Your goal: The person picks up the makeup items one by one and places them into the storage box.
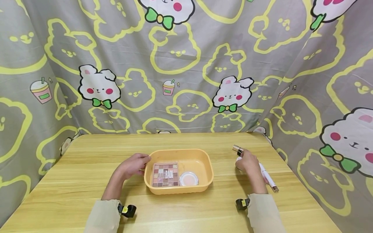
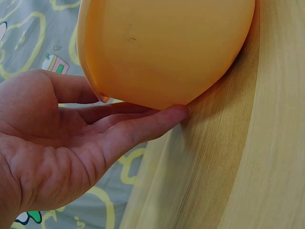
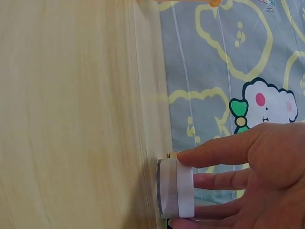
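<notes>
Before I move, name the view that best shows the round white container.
Right wrist: the round white container shows up close, mostly uncovered. In the head view, the right grip covers most of it; the left wrist view shows none.

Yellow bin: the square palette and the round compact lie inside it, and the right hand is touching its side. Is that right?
Not quite: the left hand touches the side of the yellow bin, as the head view shows. The right hand is away from it, holding a white case. The square palette and the round compact do lie inside.
</notes>
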Motion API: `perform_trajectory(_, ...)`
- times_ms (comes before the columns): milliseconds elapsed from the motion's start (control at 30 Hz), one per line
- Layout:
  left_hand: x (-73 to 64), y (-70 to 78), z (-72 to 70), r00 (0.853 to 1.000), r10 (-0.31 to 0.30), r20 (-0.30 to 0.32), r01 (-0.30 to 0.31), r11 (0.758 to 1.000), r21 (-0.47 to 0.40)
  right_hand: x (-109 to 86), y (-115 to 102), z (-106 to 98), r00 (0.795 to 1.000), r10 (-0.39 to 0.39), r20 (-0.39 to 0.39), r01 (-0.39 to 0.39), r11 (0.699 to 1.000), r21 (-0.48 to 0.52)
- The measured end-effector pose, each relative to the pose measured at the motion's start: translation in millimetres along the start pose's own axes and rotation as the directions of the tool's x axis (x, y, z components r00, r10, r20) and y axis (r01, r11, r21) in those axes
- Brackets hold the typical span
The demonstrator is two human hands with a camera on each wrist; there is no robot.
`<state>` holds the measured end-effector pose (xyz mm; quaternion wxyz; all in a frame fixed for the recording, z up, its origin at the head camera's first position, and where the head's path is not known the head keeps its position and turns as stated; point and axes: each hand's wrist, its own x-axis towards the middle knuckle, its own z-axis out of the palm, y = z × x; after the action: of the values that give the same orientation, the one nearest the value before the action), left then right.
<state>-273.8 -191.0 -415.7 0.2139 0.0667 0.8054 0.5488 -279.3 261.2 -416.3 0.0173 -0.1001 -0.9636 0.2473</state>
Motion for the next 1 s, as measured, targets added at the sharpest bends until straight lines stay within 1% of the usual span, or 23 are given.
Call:
perform_trajectory(367,-0.6,0.6,0.2,1.000,-0.007,-0.002,0.007,1.000,-0.003,-0.2,0.7,-1.4,1.000,-0.005,0.007,0.005,1.000,0.004)
perform_trajectory(600,-1.0,1.9,1.4,1.000,-0.022,-0.020,0.022,1.000,-0.016,-1.3,1.6,-2.4,1.000,-0.008,0.002,0.008,1.000,0.006)
perform_trajectory(700,-1.6,2.1,0.8,1.000,-0.012,-0.007,0.012,1.000,-0.006,-1.6,2.5,-2.6,1.000,-0.007,-0.007,0.007,1.000,0.003)
perform_trajectory(800,-0.7,0.7,1.1,1.000,-0.017,-0.017,0.017,1.000,-0.010,-2.8,1.9,-3.5,1.000,-0.002,-0.014,0.003,1.000,0.006)
perform_trajectory(1000,-0.7,0.1,-0.1,1.000,-0.009,-0.010,0.009,1.000,-0.003,-2.4,0.7,-2.8,1.000,0.000,-0.027,0.000,1.000,0.018)
